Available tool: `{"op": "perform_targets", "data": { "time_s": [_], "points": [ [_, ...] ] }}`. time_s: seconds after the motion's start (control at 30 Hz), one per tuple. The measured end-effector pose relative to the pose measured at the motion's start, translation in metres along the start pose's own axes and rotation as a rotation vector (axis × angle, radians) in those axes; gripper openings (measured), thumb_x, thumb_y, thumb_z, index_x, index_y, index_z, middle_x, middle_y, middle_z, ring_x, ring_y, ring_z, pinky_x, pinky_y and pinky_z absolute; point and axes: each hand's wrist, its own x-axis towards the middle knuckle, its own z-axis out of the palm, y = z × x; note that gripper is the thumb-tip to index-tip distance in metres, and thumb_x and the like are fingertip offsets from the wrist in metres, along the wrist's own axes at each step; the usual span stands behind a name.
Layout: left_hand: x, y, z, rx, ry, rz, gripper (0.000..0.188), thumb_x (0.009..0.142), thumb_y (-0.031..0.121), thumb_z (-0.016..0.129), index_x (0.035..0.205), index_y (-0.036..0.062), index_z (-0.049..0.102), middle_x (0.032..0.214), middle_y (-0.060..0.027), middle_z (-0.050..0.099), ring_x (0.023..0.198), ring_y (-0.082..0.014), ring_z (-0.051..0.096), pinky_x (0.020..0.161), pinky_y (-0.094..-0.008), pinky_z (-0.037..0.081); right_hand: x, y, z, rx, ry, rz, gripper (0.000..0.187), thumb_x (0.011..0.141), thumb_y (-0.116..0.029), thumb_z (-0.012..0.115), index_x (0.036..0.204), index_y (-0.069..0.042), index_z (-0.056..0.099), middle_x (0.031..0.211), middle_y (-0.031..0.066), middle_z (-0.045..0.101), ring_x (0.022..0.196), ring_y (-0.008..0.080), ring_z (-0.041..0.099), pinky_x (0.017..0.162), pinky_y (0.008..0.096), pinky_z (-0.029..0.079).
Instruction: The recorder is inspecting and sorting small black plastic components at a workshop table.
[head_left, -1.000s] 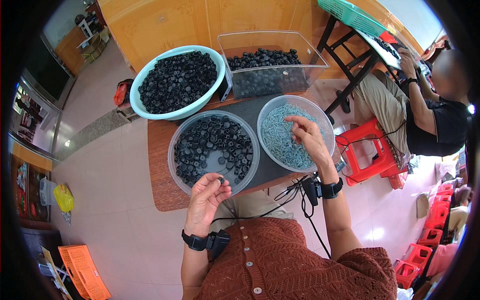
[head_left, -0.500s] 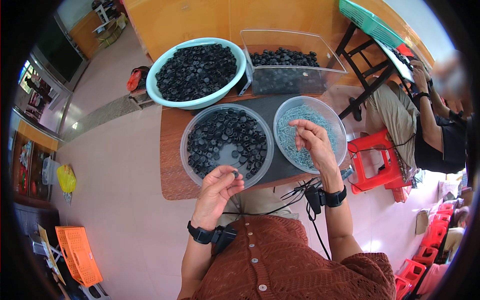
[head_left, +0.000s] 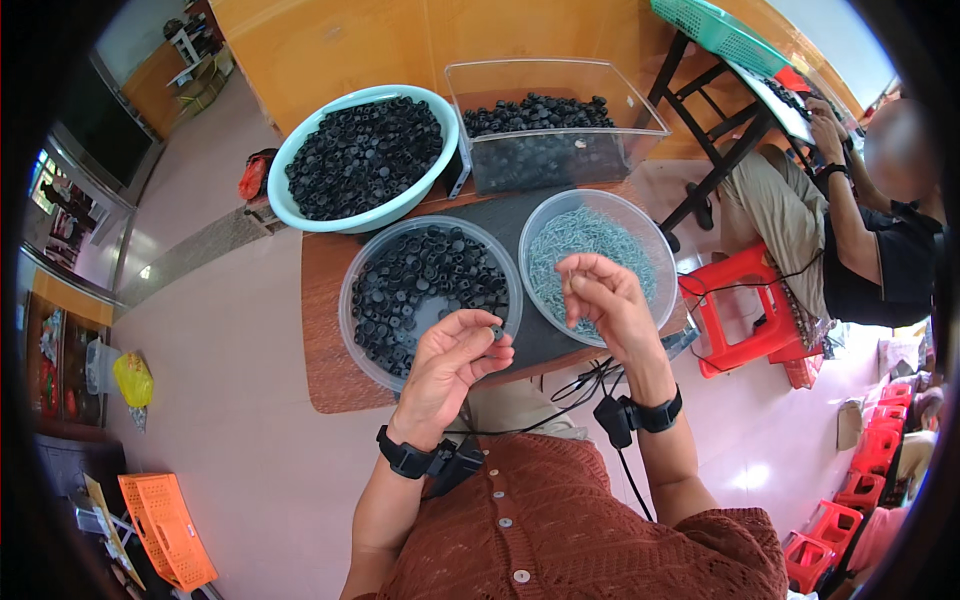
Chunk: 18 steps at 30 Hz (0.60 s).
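My left hand [head_left: 448, 362] pinches a small black plastic cap [head_left: 497, 332] between thumb and fingertips, at the near right rim of a clear round tub [head_left: 352, 352]. Loose black caps [head_left: 425, 275] fill that tub around a bare patch of its bottom. Over the near part of a second clear tub [head_left: 655, 240], which holds a heap of thin silvery screws [head_left: 590, 238], my right hand [head_left: 615, 308] is closed in a pinch. A slim screw [head_left: 570, 273] shows faintly at its fingertips. The two hands are a short way apart.
Behind the tubs stand a pale green basin [head_left: 290, 215] and a clear rectangular bin [head_left: 560, 62], both with black parts. A cable [head_left: 565, 395] hangs near my wrists. Rightward, a person [head_left: 850, 240] sits by a red stool [head_left: 735, 310]; an orange crate [head_left: 165, 525] stands lower left.
My two hands have come closer together. My left hand has moved right with the cap, and my right hand has drawn slightly left and lower with the screw. The view has shifted slightly.
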Motion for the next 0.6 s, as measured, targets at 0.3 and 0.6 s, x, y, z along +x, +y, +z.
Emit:
{"op": "perform_targets", "data": {
  "time_s": [0.3,0.6],
  "points": [
    [-0.021,-0.001,-0.008,-0.070,0.018,0.033,0.018,0.086,0.004,0.062,0.103,0.0020,0.060,0.095,-0.0118,0.067,0.083,-0.0181,0.066,0.078,-0.0299,0.055,-0.022,0.014,0.061,-0.313,-0.161,-0.157,0.010,0.086,-0.004,0.060,0.094,-0.001,0.065,0.092,0.0016,0.060,0.074,0.0058,0.057,0.061,0.0177,0.045],
    [-0.028,0.000,-0.010,-0.069,0.002,0.077,0.018,0.084,0.004,0.063,0.102,0.0017,0.061,0.094,-0.0103,0.067,0.083,-0.0182,0.066,0.078,-0.0304,0.055,-0.019,0.026,0.071,-0.460,-0.178,-0.291,0.009,0.083,-0.001,0.061,0.092,-0.001,0.065,0.091,0.0046,0.057,0.075,0.0099,0.056,0.059,0.0210,0.045]
  ]
}}
